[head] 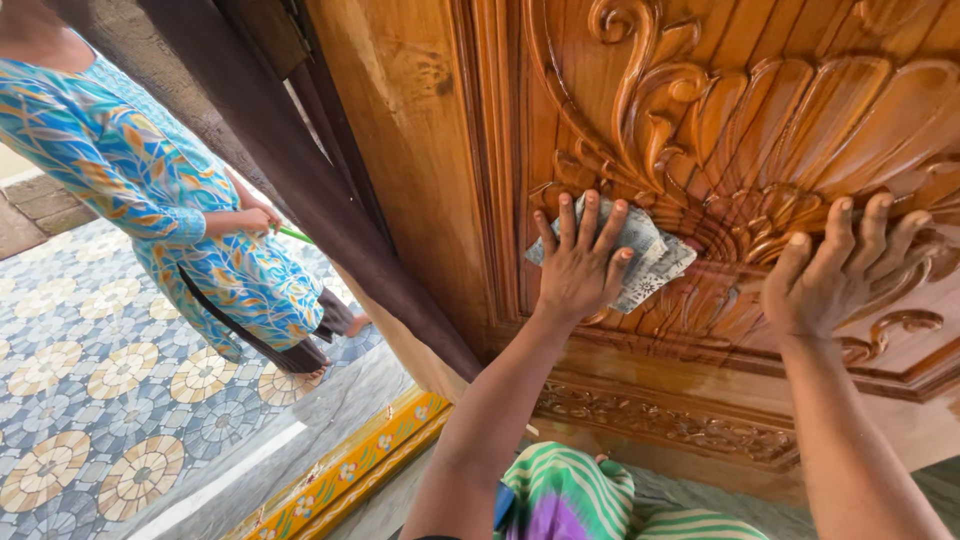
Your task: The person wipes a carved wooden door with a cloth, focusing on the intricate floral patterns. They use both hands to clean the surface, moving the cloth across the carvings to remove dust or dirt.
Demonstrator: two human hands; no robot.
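A carved, glossy wooden door with leaf and fan reliefs fills the upper right. My left hand presses a folded grey patterned cloth flat against the carving, fingers spread over it. My right hand rests bare on the raised carving to the right, fingers apart, holding nothing. Both forearms reach up from the bottom edge.
Another person in a blue patterned dress stands at the left on patterned floor tiles, holding a thin green item. A dark curtain hangs beside the door frame. A yellow flowered threshold strip lies below.
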